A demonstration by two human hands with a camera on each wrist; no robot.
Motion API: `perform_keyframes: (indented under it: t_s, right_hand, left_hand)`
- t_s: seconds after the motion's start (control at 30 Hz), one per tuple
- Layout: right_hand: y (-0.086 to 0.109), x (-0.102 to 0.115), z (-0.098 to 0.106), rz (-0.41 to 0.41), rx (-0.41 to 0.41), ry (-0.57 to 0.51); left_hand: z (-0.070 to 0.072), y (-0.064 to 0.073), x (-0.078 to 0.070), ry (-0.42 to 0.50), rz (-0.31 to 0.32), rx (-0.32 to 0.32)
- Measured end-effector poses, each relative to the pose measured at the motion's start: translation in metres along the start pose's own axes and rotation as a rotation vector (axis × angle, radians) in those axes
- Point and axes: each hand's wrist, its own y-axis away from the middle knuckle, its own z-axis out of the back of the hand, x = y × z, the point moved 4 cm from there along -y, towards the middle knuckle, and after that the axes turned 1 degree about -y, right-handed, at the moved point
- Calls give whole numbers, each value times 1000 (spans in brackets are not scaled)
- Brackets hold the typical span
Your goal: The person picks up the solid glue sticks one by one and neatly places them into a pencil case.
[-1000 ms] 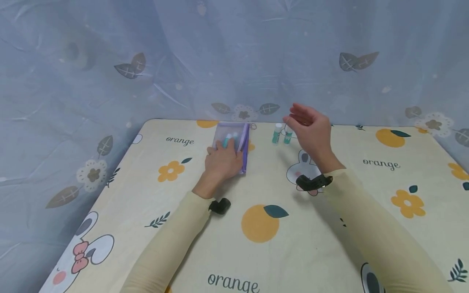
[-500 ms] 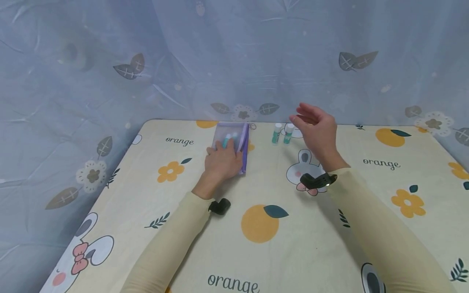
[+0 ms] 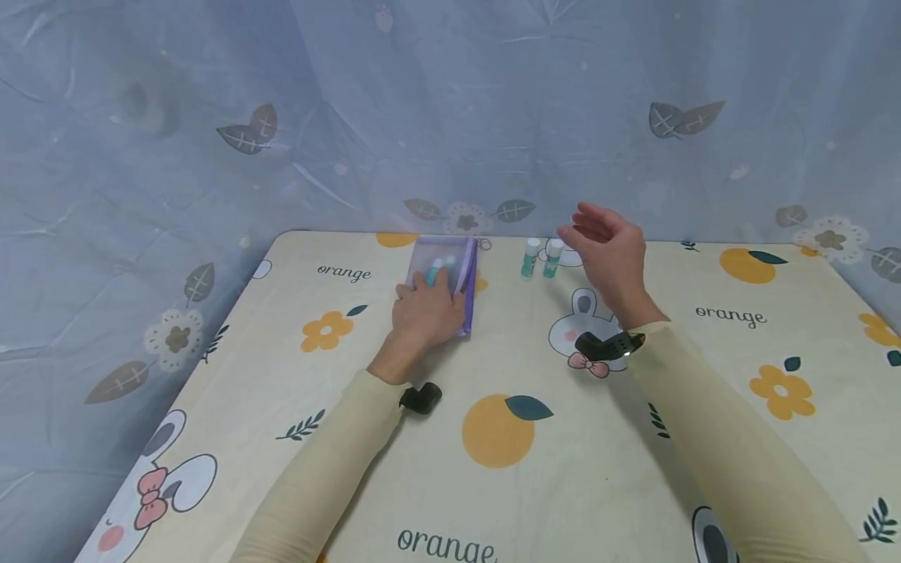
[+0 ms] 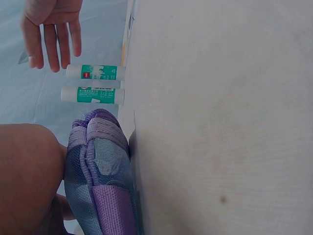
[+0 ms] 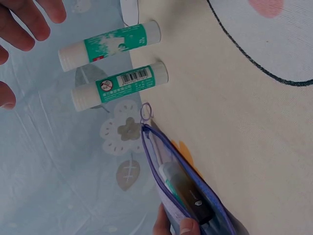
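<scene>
My left hand (image 3: 425, 309) lies on a translucent purple mesh zip pouch (image 3: 468, 313), fingers spread over its top. Through the mesh shows a teal and white glue stick (image 3: 433, 270). In the right wrist view the pouch mouth gapes, with a dark cylinder (image 5: 195, 203) inside and left fingertips (image 5: 188, 227) at its rim. To the right, two glue sticks with green labels and white caps stand upright side by side, a left one (image 3: 529, 259) and a right one (image 3: 553, 259). My right hand (image 3: 608, 250) hovers beside them, fingers extended, holding nothing.
A pale yellow tablecloth (image 3: 605, 469) printed with oranges, flowers and rabbits covers the table. Behind its far edge hangs a blue-grey patterned curtain (image 3: 450, 117). The pouch's zipper ring (image 5: 146, 112) points toward the glue sticks.
My right hand has drawn slightly right, away from the right-hand glue stick, which now shows fully. My left hand and the pouch keep their place.
</scene>
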Motion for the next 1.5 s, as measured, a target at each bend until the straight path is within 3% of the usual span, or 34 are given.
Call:
perform_keyframes:
  t_s: [0.9,1.5]
  right_hand:
    - [-6,-28,-15,-118,78,3]
    - [-2,-43,-25,-140,91,56]
  left_hand:
    - [-2,-2,2,-17,-4,6]
    - [-1,0,2,-6,-4,16]
